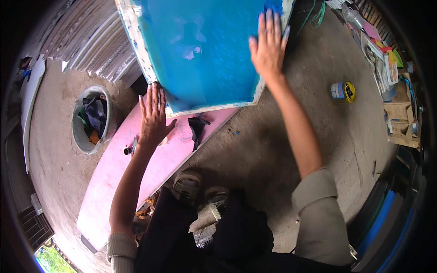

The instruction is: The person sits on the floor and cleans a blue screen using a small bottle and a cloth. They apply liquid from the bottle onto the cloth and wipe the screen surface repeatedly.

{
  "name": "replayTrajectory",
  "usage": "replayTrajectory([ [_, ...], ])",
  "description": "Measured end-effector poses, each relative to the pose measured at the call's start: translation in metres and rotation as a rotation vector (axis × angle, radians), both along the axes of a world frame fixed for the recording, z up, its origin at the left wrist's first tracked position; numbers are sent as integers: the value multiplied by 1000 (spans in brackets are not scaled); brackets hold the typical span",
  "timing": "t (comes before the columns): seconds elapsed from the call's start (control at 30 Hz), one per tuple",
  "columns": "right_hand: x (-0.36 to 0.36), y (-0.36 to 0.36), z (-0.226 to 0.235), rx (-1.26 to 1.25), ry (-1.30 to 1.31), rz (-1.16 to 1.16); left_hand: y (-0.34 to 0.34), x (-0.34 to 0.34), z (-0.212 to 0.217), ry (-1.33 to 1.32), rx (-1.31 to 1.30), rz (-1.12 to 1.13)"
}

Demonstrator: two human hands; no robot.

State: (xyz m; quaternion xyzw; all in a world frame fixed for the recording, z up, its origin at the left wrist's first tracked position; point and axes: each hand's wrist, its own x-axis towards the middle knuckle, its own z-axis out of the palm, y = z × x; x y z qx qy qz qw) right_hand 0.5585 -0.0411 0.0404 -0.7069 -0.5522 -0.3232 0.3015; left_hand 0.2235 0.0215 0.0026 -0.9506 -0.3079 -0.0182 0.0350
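The screen-printing frame (200,50), a white-edged wooden rectangle stretched with blue-green mesh, stands tilted at the far centre, its near edge resting on a long pink board (136,173) that runs from near left to far right across the concrete floor (273,150). The frame's long axis runs up and away from the person.

The 2 hands bracket it. The right hand (267,48) lies flat on the mesh by the right rail, fingers spread. The left hand (154,119), also spread and gripping nothing, presses at the frame's near left corner where it meets the board.

A black rag (197,129) lies just right of that hand; a bucket of cloths (91,119) sits left.
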Motion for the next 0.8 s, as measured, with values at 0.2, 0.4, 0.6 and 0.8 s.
replayTrajectory([
  [0.2,-58,-91,-130,-685,-498,429,0,0,2,40,-23,-19],
  [0.4,10,14,15,-413,-659,336,5,-1,-5,3,-1,13],
  [0.6,-49,41,21,-172,-166,62,3,2,-2,39,-9,5],
  [0.8,-48,-54,-77,-677,-653,460,3,1,3,-10,23,5],
])
